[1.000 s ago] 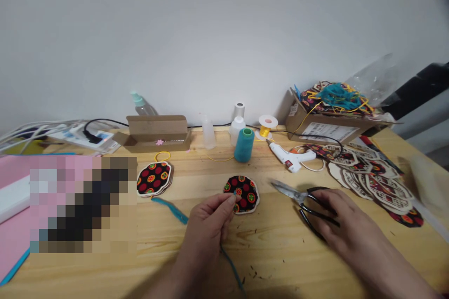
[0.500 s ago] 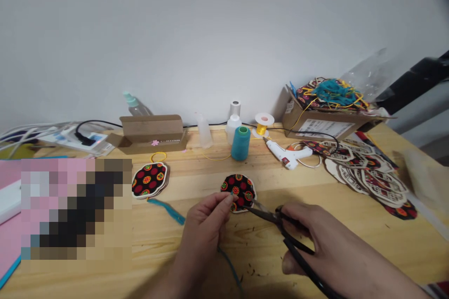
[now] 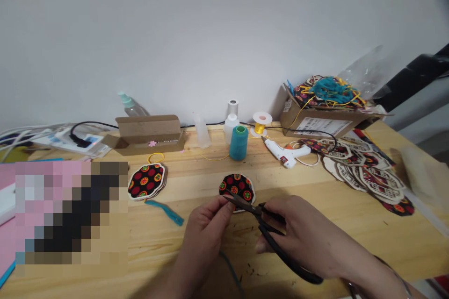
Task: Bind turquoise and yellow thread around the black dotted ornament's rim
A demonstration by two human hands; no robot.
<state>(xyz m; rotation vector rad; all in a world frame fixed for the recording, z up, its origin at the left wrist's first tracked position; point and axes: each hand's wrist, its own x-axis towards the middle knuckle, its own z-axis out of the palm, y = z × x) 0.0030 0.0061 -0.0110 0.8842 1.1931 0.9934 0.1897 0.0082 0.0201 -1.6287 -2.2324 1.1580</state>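
Note:
My left hand [image 3: 206, 226] pinches a teal thread [image 3: 229, 268], whose tail hangs down below the hand. In my right hand [image 3: 298, 229] is a pair of black-handled scissors [image 3: 247, 205], its blades lying right at my left fingertips. The tip of the thread is hidden there. Behind the blades lies a round patterned fabric piece [image 3: 235, 182] with a pale edge, flat on the table. Left of my hands sits a stack of similar patterned pieces [image 3: 147, 180] with a yellow loop on top and a teal tassel [image 3: 166, 211] below.
A teal thread cone [image 3: 238, 142], a white bottle [image 3: 231, 126], a yellow cord spool [image 3: 260, 126] and a glue gun [image 3: 287, 153] stand or lie behind. To the right are layered patterned pieces [image 3: 372, 168] and a full cardboard box [image 3: 315, 124]. An open small box [image 3: 150, 140] is back left.
My right hand has moved left with the scissors, bringing the blades to my left fingertips. The left hand keeps its pinch in nearly the same place.

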